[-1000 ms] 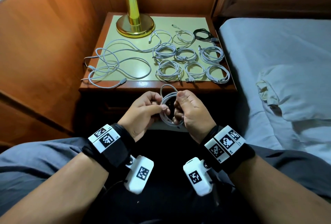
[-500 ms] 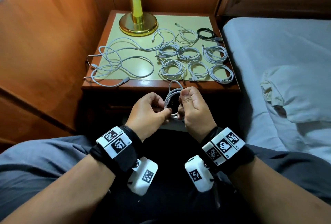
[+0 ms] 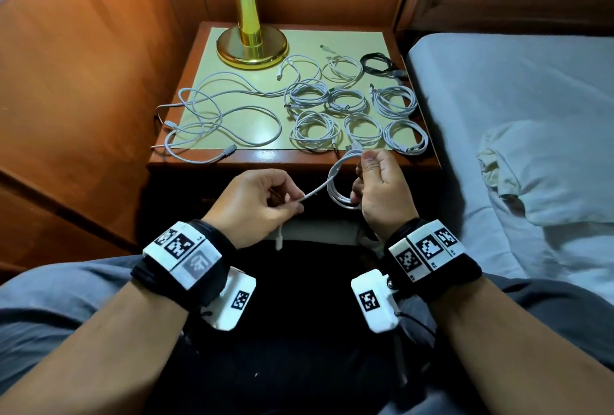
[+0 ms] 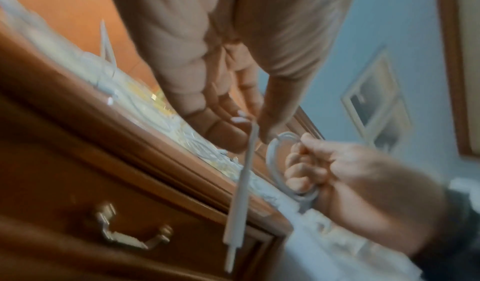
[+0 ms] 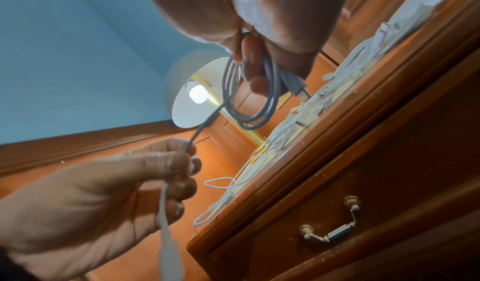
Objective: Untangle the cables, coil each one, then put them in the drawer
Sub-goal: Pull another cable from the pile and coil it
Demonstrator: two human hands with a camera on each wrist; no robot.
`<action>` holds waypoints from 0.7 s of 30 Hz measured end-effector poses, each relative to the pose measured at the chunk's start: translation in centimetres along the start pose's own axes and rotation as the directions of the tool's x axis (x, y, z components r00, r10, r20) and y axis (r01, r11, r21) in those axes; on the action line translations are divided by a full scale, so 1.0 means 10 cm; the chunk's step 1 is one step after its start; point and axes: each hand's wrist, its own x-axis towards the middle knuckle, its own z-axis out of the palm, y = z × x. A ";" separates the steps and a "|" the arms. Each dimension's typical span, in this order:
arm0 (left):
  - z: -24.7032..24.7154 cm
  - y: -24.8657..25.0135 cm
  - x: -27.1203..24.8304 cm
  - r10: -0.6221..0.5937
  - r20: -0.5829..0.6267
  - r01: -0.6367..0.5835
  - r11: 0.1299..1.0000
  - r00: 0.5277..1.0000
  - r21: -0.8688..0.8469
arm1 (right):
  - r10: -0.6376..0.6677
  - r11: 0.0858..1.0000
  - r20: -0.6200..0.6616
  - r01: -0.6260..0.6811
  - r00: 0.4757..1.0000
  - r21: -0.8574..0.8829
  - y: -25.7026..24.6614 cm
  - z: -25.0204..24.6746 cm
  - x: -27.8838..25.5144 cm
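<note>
We see a white cable (image 3: 335,182) held in the air just in front of the nightstand (image 3: 212,162), partly wound into a small coil. The right hand (image 3: 382,192) grips that coil, fingers curled through the loops and thumb on top. A short straight stretch runs from the coil to the left hand (image 3: 255,205), which pinches it between thumb and fingers; the free end with its plug hangs down below that hand. Both hands sit at about the same height over the person's lap, wrists wearing black bands with printed markers.

Behind them, the nightstand top carries a group of coiled white cables (image 3: 352,109), one coiled black cable (image 3: 377,64) at the far right, and loose tangled white cables (image 3: 219,115) on the left. A brass lamp base (image 3: 251,47) stands at the back. Below the top, the drawer (image 5: 363,213) is closed, with a brass handle (image 5: 330,224). A bed (image 3: 515,115) lies to the right, wood panelling to the left.
</note>
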 end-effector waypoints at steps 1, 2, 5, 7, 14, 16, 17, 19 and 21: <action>0.03 -0.02 -0.02 0.014 0.024 -0.013 1.000 1.000 -0.002 | 0.029 0.998 0.009 -0.029 1.000 0.048 0.00 0.01 0.00; 0.08 -0.04 -0.04 0.027 0.049 -0.026 1.000 0.998 -0.014 | 0.058 0.993 0.021 -0.060 0.998 0.106 -0.01 0.03 -0.01; 0.27 -0.03 -0.11 0.047 0.098 -0.047 0.999 0.994 -0.002 | 0.146 0.947 0.076 -0.161 0.986 0.277 -0.04 0.08 -0.03; 0.34 0.01 -0.14 0.040 0.142 -0.031 0.997 0.989 -0.068 | 0.193 0.901 0.115 -0.222 0.974 0.372 -0.07 0.11 -0.04; 0.32 0.00 -0.04 -0.207 -0.053 0.171 0.906 0.977 -0.388 | 0.288 0.769 0.188 -0.344 0.939 0.538 -0.22 0.13 -0.10; 0.35 0.03 -0.05 -0.227 -0.002 0.202 0.871 0.974 -0.449 | 0.307 0.737 0.204 -0.368 0.930 0.567 -0.23 0.13 -0.11; 0.37 0.05 -0.06 -0.220 0.023 0.204 0.854 0.975 -0.479 | 0.316 0.722 0.210 -0.378 0.925 0.579 -0.24 0.14 -0.11; 0.38 0.08 -0.08 -0.203 0.059 0.203 0.826 0.977 -0.526 | 0.336 0.699 0.213 -0.394 0.917 0.597 -0.24 0.14 -0.11; 0.38 0.08 -0.08 -0.186 0.068 0.194 0.826 0.980 -0.530 | 0.349 0.681 0.211 -0.402 0.913 0.612 -0.24 0.14 -0.12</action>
